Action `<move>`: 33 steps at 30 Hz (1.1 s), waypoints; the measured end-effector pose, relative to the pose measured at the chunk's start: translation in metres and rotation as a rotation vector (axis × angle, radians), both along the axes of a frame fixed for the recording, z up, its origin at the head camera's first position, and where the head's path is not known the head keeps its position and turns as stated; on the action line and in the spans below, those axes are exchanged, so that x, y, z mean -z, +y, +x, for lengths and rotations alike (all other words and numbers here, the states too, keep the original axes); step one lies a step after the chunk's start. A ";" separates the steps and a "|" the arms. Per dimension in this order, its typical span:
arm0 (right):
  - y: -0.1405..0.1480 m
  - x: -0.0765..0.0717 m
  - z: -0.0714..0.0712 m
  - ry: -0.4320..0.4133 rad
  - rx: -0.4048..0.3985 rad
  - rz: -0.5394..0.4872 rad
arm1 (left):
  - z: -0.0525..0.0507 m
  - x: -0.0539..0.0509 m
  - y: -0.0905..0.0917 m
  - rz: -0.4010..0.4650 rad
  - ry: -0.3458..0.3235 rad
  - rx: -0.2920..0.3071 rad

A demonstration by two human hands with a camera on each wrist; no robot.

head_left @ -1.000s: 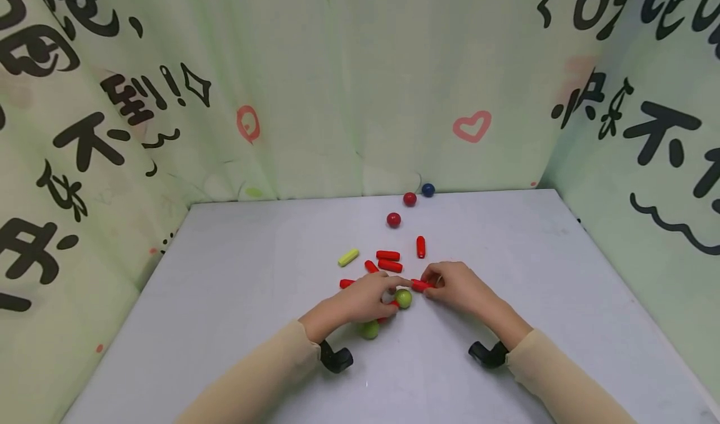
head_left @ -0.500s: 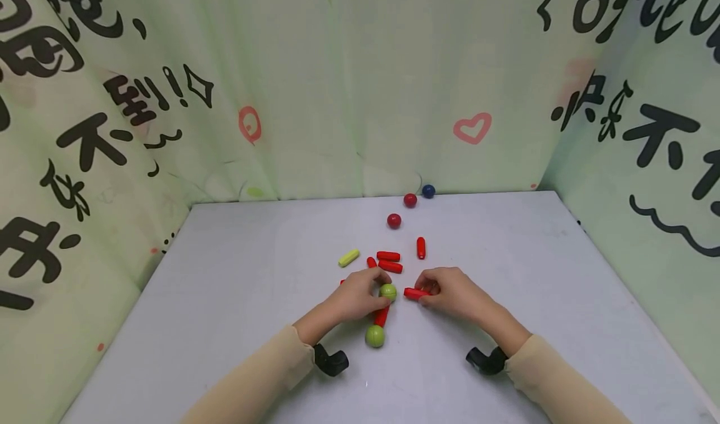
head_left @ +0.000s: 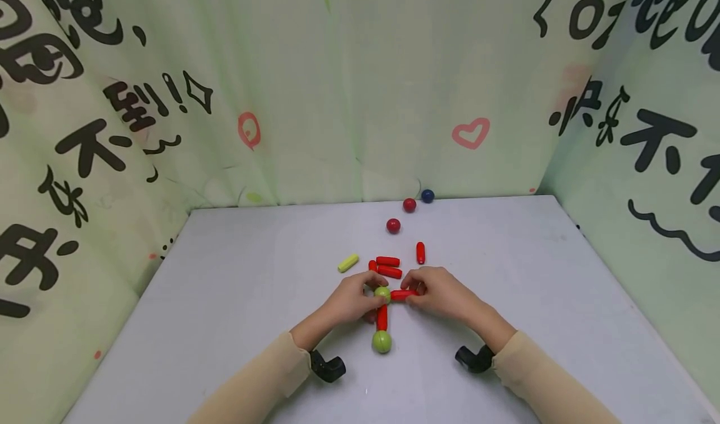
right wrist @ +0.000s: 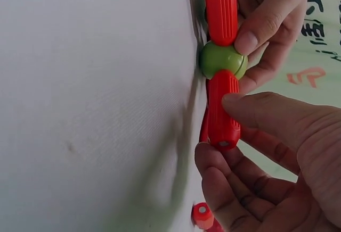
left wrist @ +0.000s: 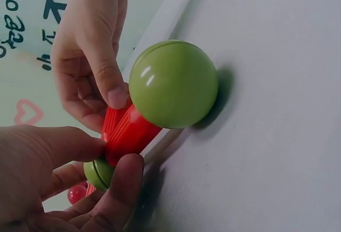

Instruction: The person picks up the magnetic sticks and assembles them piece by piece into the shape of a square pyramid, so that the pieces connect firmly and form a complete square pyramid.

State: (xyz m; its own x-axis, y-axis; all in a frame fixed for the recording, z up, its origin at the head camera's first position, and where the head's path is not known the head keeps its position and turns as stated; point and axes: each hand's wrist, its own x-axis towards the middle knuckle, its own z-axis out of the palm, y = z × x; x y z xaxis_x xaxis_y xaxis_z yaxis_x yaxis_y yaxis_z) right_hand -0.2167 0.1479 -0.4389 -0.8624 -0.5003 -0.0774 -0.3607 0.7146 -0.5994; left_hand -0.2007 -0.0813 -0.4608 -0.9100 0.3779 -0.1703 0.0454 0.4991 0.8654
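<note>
My left hand (head_left: 350,297) pinches a green ball (head_left: 382,294) between thumb and fingers. From that ball a red ridged rod (head_left: 382,318) runs toward me to a second green ball (left wrist: 173,84). My right hand (head_left: 447,294) pinches another red rod (right wrist: 222,112), whose end meets the held ball's right side in the right wrist view. Whether that joint is firmly attached cannot be seen. In the left wrist view, the left fingers partly cover the held ball (left wrist: 97,173).
Beyond the hands lie several red rods (head_left: 389,272) and a yellow-green rod (head_left: 348,262). Farther back are two red balls (head_left: 393,226) and a dark blue ball (head_left: 427,196). A printed curtain (head_left: 304,99) borders the white table (head_left: 253,255).
My left hand has closed its fingers on the upper green ball, which shifted left. The rod and lower ball swung to point toward me. My right hand brought its red rod left against the ball.
</note>
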 end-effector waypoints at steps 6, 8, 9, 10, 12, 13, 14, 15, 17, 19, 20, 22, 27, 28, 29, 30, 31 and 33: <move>0.002 0.001 -0.004 -0.003 -0.020 -0.018 | 0.000 -0.003 -0.002 0.005 0.000 0.021; 0.003 0.001 -0.005 0.000 -0.027 -0.026 | -0.001 -0.004 -0.002 0.006 -0.001 0.021; 0.003 0.001 -0.005 0.003 -0.030 -0.030 | -0.001 -0.004 -0.001 0.007 -0.001 0.021; 0.003 0.001 -0.005 0.004 -0.033 -0.034 | -0.001 -0.003 -0.001 0.009 0.001 0.022; 0.004 0.001 -0.005 0.007 -0.039 -0.037 | -0.002 -0.003 -0.001 0.008 0.006 0.023; 0.005 0.001 -0.005 0.007 -0.044 -0.041 | -0.003 -0.003 0.000 0.006 0.008 0.023; 0.005 0.001 -0.005 0.008 -0.048 -0.044 | -0.003 -0.002 0.000 0.005 0.011 0.022; 0.006 0.002 -0.005 0.006 -0.045 -0.044 | -0.004 -0.002 0.000 0.004 0.013 0.022; 0.006 0.002 -0.008 0.012 -0.029 -0.044 | -0.004 -0.001 0.000 0.002 0.018 0.020; 0.005 0.003 -0.012 0.031 0.001 -0.043 | -0.004 -0.001 0.000 0.002 0.016 0.015; 0.005 0.002 -0.015 0.051 0.019 -0.038 | -0.004 -0.001 0.000 0.002 0.014 0.013; 0.004 0.001 -0.023 0.092 0.058 -0.021 | -0.004 -0.002 0.000 0.009 0.003 0.008; 0.000 -0.002 -0.050 0.157 0.120 0.045 | -0.002 -0.001 -0.001 0.026 -0.022 -0.005; -0.001 -0.002 -0.056 0.159 0.126 0.065 | -0.001 0.000 -0.001 0.028 -0.026 -0.005; -0.002 -0.002 -0.061 0.157 0.133 0.086 | -0.001 0.001 0.000 0.031 -0.026 -0.003; -0.003 -0.002 -0.066 0.155 0.135 0.107 | 0.000 0.002 0.000 0.033 -0.027 -0.002; -0.005 -0.001 -0.072 0.159 0.138 0.133 | 0.000 0.003 0.000 0.034 -0.029 -0.003; -0.011 0.000 -0.082 0.164 0.140 0.178 | 0.000 0.004 -0.002 0.042 -0.033 -0.008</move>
State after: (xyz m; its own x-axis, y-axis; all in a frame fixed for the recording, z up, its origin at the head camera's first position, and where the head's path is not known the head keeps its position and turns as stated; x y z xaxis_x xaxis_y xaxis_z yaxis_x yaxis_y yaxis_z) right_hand -0.2985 0.1372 -0.4394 -0.9303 -0.3667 -0.0075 -0.3330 0.8531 -0.4016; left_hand -0.2006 -0.0831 -0.4643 -0.9070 0.3785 -0.1848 0.0125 0.4627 0.8864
